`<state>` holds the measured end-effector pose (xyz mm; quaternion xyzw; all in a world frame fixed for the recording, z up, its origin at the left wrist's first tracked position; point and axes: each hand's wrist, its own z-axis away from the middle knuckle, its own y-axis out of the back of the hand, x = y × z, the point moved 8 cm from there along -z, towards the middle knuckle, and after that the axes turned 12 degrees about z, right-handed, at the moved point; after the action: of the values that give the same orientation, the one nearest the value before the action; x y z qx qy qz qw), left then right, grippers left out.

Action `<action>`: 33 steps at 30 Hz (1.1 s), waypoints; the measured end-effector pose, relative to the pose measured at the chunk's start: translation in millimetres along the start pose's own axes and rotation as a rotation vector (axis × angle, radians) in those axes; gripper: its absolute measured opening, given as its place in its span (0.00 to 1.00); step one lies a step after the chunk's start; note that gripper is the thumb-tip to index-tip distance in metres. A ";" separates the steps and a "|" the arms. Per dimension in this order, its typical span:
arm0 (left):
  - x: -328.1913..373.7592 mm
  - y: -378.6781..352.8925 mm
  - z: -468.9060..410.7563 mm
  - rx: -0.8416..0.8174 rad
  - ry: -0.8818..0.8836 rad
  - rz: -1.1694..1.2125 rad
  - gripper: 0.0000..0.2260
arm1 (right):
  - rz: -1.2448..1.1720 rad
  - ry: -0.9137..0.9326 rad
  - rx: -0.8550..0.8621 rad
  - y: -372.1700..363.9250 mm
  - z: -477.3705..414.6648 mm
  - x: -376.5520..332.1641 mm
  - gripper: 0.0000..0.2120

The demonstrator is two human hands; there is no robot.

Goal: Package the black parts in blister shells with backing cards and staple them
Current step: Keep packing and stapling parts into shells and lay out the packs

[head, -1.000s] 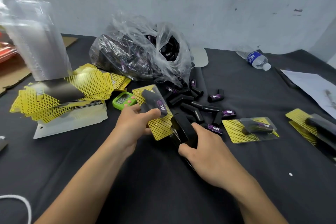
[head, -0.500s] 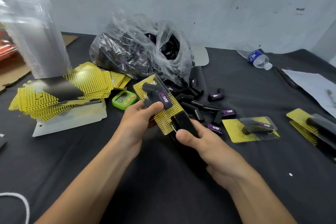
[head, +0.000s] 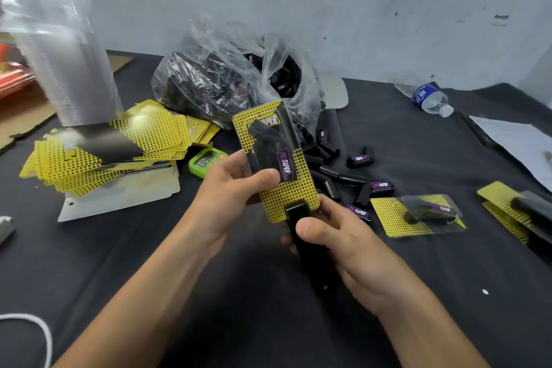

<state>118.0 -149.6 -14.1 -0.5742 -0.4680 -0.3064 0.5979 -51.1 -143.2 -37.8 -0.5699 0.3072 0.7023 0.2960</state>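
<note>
Hands were both busy: the left hand (head: pixel 236 188) gripped one pack (head: pixel 286 197) by its side, thumb across the clear shell, and the right hand (head: pixel 343 239) was curled round one black stapler (head: pixel 318 275) with the thumb on top. The pack was a yellow dotted card with one black part (head: pixel 268 143) under its shell, held tilted above the bench (head: pixel 119 263), and the stapler's nose sat over the card's lower edge. Roughly ten loose parts (head: pixel 360 158), some with purple labels, lay scattered just behind the pack, spilling from one crumpled clear bag (head: pixel 233 81) holding many more. One finished pack (head: pixel 418 213) lay flat to the right; further packs (head: pixel 513 209) overlapped at the right edge, their number hard to tell. To the left stood one tall stack of clear shells (head: pixel 65 69) beside one fanned heap of yellow cards (head: pixel 113 152), with one green timer (head: pixel 206 160) near the heap. One water bottle (head: pixel 427 97) lay on its side at the back, one white sheet of paper (head: pixel 519 143) sat at the right, and one white cord (head: pixel 35 334) curved in at the lower left. The bench was covered in black cloth and stood against a scuffed pale wall (head: pixel 358 9).
</note>
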 end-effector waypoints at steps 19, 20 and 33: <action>11.1 -6.0 0.1 -0.089 -0.085 0.024 0.13 | 0.165 0.124 0.200 3.1 0.4 -8.6 0.24; 11.8 -6.2 0.4 -0.092 -0.086 0.030 0.13 | 0.164 0.126 0.200 2.9 0.3 -8.8 0.24; 10.2 -10.2 1.3 -0.078 -0.098 -0.002 0.12 | 0.060 0.139 0.273 4.0 -4.9 -4.9 0.19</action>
<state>112.4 -148.1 -0.8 -0.6107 -0.4850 -0.2968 0.5511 -50.2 -149.9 -33.4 -0.5622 0.4364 0.6213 0.3277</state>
